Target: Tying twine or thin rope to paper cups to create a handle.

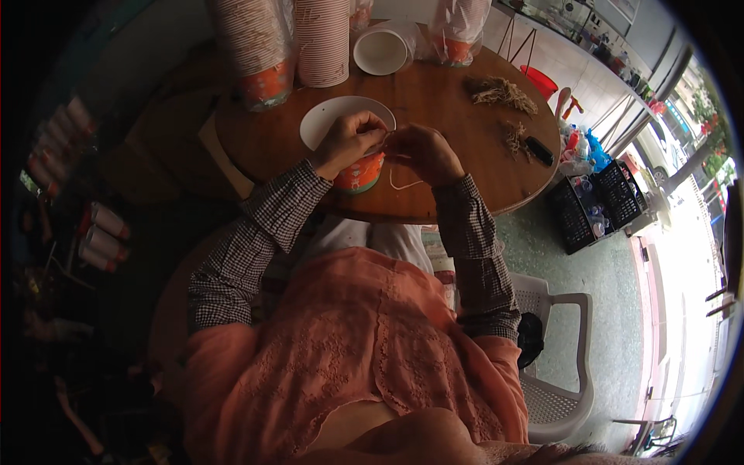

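An orange paper bucket (359, 177) with a white inside stands near the front edge of the round wooden table (446, 101), tilted so its mouth shows. Over its right rim, my left hand (355, 143) has thumb and fingers pinched together; what lies between them is too small to make out. My right hand (425, 151) meets it there, its fingers closed on a thin pale cord. One end of the cord (407, 187) hangs below the right hand in a loose curve on the tabletop. The fingertips partly cover one another and the bucket's right side.
Tall stacks of paper buckets (323, 43) stand along the table's far side, beside a bucket lying on its side (380, 52). Bundles of pale cord (502, 93) and a black object (539, 151) lie at right. A black crate (597, 205) and a plastic chair (570, 349) stand on the floor.
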A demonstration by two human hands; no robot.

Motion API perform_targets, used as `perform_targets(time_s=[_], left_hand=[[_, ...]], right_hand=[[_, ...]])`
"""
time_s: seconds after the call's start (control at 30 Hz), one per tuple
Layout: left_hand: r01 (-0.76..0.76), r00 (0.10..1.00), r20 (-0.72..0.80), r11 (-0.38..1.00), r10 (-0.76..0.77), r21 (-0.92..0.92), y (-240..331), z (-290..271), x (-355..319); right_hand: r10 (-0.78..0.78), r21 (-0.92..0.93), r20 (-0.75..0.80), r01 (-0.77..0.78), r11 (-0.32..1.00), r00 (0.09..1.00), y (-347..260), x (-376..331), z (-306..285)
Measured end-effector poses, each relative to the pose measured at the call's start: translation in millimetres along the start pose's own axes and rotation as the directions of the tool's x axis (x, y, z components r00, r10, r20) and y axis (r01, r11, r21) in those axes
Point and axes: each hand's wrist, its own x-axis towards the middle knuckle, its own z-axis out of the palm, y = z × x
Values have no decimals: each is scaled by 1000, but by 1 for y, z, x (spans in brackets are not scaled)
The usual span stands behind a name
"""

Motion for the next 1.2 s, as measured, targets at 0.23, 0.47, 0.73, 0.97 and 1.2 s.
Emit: perform_targets(time_s=[0.23, 0.47, 0.73, 0.97, 1.2], left_hand=[[-73, 996, -46, 995, 76, 60, -7, 1, 5], [-180, 950, -205, 948, 237, 263, -16, 5, 11], [-396, 845, -204, 835, 494, 383, -10, 8, 11], [-389, 813, -144, 711, 564, 585, 4, 23, -8], [-375, 836, -238, 831, 495, 410, -6, 22, -5]], right_hand=[[54, -84, -85, -61, 995, 995, -11, -6, 9], [53, -96, -48, -58, 994, 997, -9, -11, 16], [60, -44, -29, -61, 997, 998, -14, -7, 3], [-60, -311, -40, 44, 949, 997, -30, -9, 15], [-255, -203, -100, 231, 951, 962, -28, -4, 27]])
